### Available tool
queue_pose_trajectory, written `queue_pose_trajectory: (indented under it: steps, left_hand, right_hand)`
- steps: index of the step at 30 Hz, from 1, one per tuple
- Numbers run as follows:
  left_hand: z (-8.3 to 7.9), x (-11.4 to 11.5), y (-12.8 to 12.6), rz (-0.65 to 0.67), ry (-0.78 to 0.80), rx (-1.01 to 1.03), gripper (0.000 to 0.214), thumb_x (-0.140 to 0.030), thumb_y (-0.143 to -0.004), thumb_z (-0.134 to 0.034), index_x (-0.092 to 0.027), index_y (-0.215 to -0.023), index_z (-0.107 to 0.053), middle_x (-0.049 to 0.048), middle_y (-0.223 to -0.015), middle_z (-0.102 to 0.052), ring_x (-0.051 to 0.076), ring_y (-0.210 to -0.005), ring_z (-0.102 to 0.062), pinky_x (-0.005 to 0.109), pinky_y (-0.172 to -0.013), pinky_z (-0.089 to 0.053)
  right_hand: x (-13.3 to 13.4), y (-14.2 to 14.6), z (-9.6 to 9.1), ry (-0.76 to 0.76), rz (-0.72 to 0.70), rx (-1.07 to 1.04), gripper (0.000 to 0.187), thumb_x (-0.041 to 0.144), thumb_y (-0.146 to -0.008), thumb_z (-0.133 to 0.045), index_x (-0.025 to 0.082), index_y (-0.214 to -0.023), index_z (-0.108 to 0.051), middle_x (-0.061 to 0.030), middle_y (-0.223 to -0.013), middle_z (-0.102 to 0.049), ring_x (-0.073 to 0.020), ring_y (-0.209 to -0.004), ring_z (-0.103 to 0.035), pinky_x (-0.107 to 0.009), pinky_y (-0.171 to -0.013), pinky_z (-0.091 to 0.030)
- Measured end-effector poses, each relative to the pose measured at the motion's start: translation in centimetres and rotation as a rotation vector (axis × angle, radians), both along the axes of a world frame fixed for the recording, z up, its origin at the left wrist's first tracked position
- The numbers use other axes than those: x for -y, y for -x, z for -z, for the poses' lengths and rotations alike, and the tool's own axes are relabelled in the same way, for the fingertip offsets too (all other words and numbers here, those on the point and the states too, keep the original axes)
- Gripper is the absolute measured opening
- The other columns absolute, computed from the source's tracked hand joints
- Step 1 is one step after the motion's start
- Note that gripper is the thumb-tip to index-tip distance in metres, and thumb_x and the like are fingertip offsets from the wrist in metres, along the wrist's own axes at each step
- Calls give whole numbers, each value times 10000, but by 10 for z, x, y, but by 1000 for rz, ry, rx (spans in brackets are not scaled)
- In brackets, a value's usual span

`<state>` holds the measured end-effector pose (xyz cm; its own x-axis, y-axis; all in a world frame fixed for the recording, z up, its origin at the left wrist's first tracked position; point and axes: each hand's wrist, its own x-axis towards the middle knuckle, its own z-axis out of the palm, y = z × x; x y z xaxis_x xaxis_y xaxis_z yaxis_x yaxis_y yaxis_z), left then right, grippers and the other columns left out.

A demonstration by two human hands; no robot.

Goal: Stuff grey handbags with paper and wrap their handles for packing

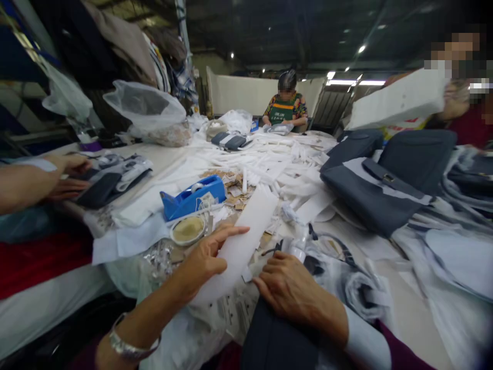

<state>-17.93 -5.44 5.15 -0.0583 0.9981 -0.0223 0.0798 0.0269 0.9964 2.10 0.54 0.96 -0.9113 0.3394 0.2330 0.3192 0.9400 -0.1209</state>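
My left hand [210, 259] lies over a long white foam strip [254, 216]. Its index finger is stretched along the strip and the thumb presses near it; the other fingers are mostly hidden. Below my right hand [295, 290] is a dark grey bag [277, 336], close to my body. The fingers of that hand are curled at the bag's upper end, with the thumb near a small white piece. A blue tape dispenser [192, 198] stands beyond my left hand, with a round roll of tape [187, 229] in front of it.
White strips [285, 159] are heaped across the table's middle, with brown tags [234, 192] beside them. Dark bags [377, 190] are piled at right. A co-worker's hands [71, 177] touch a dark item at left. Another person [285, 105] sits at the far end.
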Motion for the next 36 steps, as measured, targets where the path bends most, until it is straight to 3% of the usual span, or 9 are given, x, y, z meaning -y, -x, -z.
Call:
queue_pose_trajectory:
  steps: [2,5,7,9,13,18,29,32,36]
  left_hand:
    - [10,27,1,-23,32,12,513,-120,-598,-527,-203,-1080,-682,47,-1218,-551,265,-1109,-513,318,-870,-443]
    - [31,49,5,-80,58,38,273,-228,-711,-574,-182,-941,-714,56,-1067,-597,238,-1016,-560,319,-867,-446]
    - [41,58,8,-61,113,74,324,-203,-696,-571,-207,-990,-707,46,-1064,-610,226,-971,-579,310,-831,-460]
    - [47,65,10,4,165,136,504,-137,-629,-542,-247,-1103,-675,31,-1159,-605,233,-993,-584,314,-835,-463]
    - [56,73,10,108,196,278,683,-98,-530,-502,-280,-1172,-645,-5,-1279,-577,282,-1172,-512,374,-982,-400]
    - [67,69,3,203,145,444,703,-126,-541,-530,-248,-1230,-601,2,-1343,-526,300,-1292,-405,436,-1116,-236]
    - [97,39,-34,263,99,666,746,-55,-495,-538,-201,-1225,-583,60,-1342,-509,290,-1234,-466,443,-1079,-293]
    - [102,32,-45,222,67,661,759,-50,-499,-532,-206,-1241,-566,59,-1344,-501,285,-1231,-471,449,-1084,-296]
    - [103,24,-55,182,-34,486,763,-35,-525,-500,-194,-1270,-542,64,-1348,-494,265,-1279,-434,437,-1130,-248]
  right_hand:
    - [-1,-1,-2,20,-21,-12,393,264,-969,-379,169,-650,-589,-16,-643,-632,-126,-608,-513,-320,-717,-308]
    - [-2,-3,-4,10,-48,-37,394,228,-969,-363,166,-630,-553,-13,-619,-575,-124,-601,-467,-312,-695,-305]
    - [-2,-4,-6,2,-67,-51,390,199,-963,-359,168,-608,-516,-3,-593,-522,-120,-580,-424,-306,-676,-304]
    - [-2,-5,-9,5,-82,-72,380,169,-953,-363,172,-592,-483,5,-577,-477,-117,-564,-388,-302,-656,-300]
    - [-2,-4,-10,44,-101,-103,340,119,-924,-387,177,-593,-437,11,-577,-439,-117,-566,-360,-303,-640,-295]
    - [-2,-5,-7,88,-124,-106,294,82,-891,-412,182,-615,-415,14,-584,-421,-121,-578,-359,-309,-633,-294]
    - [5,-3,-11,99,-158,-129,283,74,-874,-411,182,-613,-430,7,-590,-427,-125,-579,-358,-313,-633,-293]
    - [9,-3,-13,107,-178,-146,273,67,-873,-412,179,-624,-429,4,-593,-441,-125,-585,-368,-313,-636,-292]
    - [10,-4,-14,127,-200,-156,265,69,-878,-420,176,-636,-428,4,-601,-451,-121,-591,-375,-313,-649,-294]
